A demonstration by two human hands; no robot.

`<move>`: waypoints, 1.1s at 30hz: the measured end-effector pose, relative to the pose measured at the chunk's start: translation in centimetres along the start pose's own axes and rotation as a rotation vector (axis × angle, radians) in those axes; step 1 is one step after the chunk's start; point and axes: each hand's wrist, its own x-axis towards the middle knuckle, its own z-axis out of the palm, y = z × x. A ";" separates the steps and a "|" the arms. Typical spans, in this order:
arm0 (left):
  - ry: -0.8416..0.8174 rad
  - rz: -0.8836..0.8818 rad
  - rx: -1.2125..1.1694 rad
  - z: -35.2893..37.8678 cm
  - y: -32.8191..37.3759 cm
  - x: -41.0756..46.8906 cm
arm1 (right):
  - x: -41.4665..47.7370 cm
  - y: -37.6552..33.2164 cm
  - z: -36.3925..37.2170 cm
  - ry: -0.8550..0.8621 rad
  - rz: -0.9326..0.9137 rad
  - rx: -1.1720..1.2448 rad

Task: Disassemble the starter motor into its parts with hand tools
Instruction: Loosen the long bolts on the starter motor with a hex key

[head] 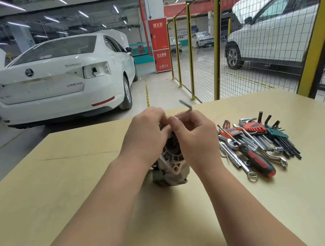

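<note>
Head view puts the starter motor (172,163) standing on end on the tan table (84,195), near its middle, between the person's two forearms, ribbed flange toward the camera.

The main risk is tipping. The motor stands on a narrow end, so a sideways pull from the hex key (186,107) could topple it if the steadying hold slackens. The key could also slip and round off a socket if it is not fully seated. The fingers hide its tip, so whether it sits in a fastener cannot be told. A freed bolt might drop and roll toward the table edge.

The left hand (146,133) arches over the top of the motor, fingers curled round its upper end and gripping it. The right hand (196,137) is raised just beside it, wrist bent, thumb and fingers pinching the long shank of the L-shaped key. The short leg juts up and away beyond the fingertips. The two hands touch above the motor.

The pile of tools (257,143) — wrenches, key sets, a red-handled screwdriver (259,161) — lies to the right, apart from the motor.
</note>
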 end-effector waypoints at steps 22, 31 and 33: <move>0.048 0.051 -0.108 0.2 -0.1 -0.9 | -0.7 0.1 0.2 0.032 0.019 0.154; 0.085 0.041 -0.114 0.8 -0.1 -1.2 | -0.5 0.4 0.3 0.064 0.004 0.088; 0.052 0.066 -0.111 0.8 -0.2 -1.3 | -0.4 0.4 0.2 0.059 -0.021 0.090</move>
